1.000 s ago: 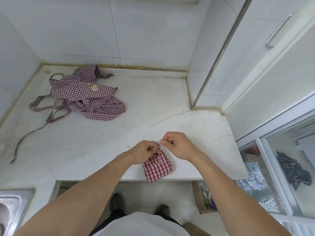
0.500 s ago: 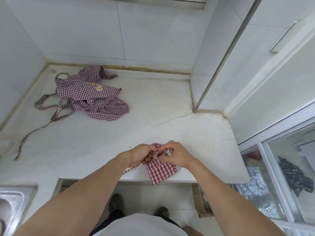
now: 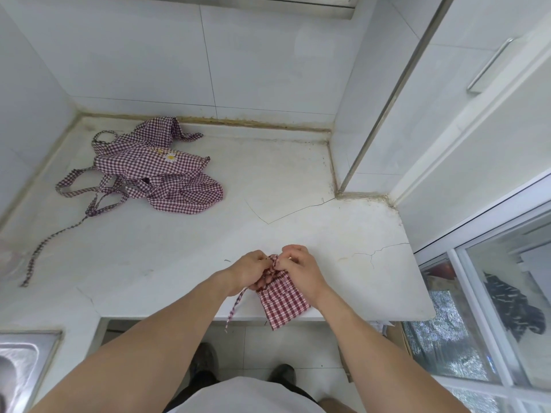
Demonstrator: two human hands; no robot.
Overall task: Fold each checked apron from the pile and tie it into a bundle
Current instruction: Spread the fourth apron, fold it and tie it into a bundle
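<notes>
Both hands, left hand (image 3: 250, 271) and right hand (image 3: 298, 268), pinch ties at the folded apron (image 3: 281, 302); a loose grip could slacken the knot, or the bundle slide off the surface (image 3: 298, 186) edge

A cracked white stone countertop (image 3: 208, 251) filled the corner, backed by large pale grey wall tiles (image 3: 149, 55) with a stained, yellowed seam along the joint. A stainless steel sink (image 3: 21, 353) sat at the lower left. To the right stood a white cabinet with a long metal handle (image 3: 489, 67), and below it a white-framed glass sliding door (image 3: 492, 293). Pale floor tiles (image 3: 298, 347) lay beneath the counter edge.
</notes>
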